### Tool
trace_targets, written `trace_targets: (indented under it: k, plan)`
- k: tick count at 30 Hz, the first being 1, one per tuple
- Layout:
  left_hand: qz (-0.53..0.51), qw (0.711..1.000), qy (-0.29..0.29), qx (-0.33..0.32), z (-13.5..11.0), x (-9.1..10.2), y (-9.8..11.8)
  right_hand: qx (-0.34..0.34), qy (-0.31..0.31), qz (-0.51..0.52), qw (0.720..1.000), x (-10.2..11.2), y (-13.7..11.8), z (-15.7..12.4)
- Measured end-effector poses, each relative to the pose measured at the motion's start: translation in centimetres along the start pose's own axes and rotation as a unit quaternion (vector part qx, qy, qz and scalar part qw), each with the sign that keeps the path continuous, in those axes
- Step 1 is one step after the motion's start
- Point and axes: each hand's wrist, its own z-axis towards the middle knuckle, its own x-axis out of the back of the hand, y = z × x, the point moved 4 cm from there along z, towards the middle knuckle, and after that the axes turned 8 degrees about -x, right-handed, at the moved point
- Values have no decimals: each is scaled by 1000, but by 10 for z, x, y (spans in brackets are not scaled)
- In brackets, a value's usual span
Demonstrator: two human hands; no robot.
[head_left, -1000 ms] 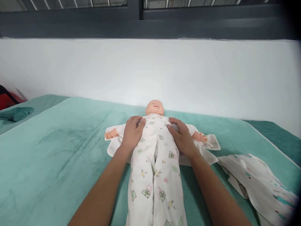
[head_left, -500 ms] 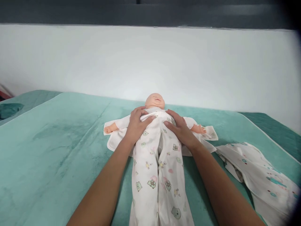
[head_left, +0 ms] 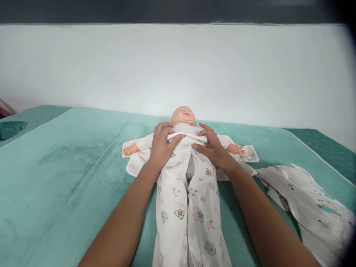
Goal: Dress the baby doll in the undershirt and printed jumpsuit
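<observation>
A baby doll point(head_left: 183, 116) lies on its back, head toward the wall, in a white long-sleeved top. White baby pants point(head_left: 172, 202) printed with bears cover its lower body, split open at the crotch. My left hand point(head_left: 163, 145) is closed on the left side of the waistband point(head_left: 188, 136), thumb in front and fingers behind. On the other side, my right hand point(head_left: 213, 148) grips the same band, its index finger raised. The band stretches between both hands across the doll's belly. Its fingers hide the band's ends.
A white cloth point(head_left: 135, 164) is spread beneath the doll's torso and arms. To the right lies a crumpled white printed garment point(head_left: 308, 200). Everything rests on a green sheet point(head_left: 69, 178), against a white wall point(head_left: 111, 66).
The waistband has been lifted and pulled away from the belly, its edge now bunched between my hands. More of the white top shows above it. My right index finger has risen.
</observation>
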Motion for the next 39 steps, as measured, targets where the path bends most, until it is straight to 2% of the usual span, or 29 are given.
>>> trace_targets:
  k: [3, 8, 12, 20, 25, 28, 35, 39]
  plan:
    - [28, 999, 20, -21, 0, 0, 1, -19, -14, 33, 999, 0, -1, 0]
    - [75, 994, 68, -51, -2, 3, 6, -19, -4, 60, 998, 0, -4, -1]
    - [80, 993, 73, -46, -3, 3, 6, -14, 27, 61, 998, 0, -8, -3]
    - [76, 994, 81, -22, -6, 3, 8, 48, 91, 18, 995, 2, -18, -8]
    - [62, 989, 120, -55, -8, 6, 13, 31, 127, -41, 991, 3, -17, -10]
    - [69, 988, 130, -43, -8, 7, 13, 23, 138, -74, 987, 3, -18, -11]
    - [73, 989, 127, -4, -10, 8, 12, -10, 68, -59, 996, 1, -17, -12]
    - [64, 990, 124, 11, -9, 8, 9, -40, -44, -17, 998, 6, -12, -8]
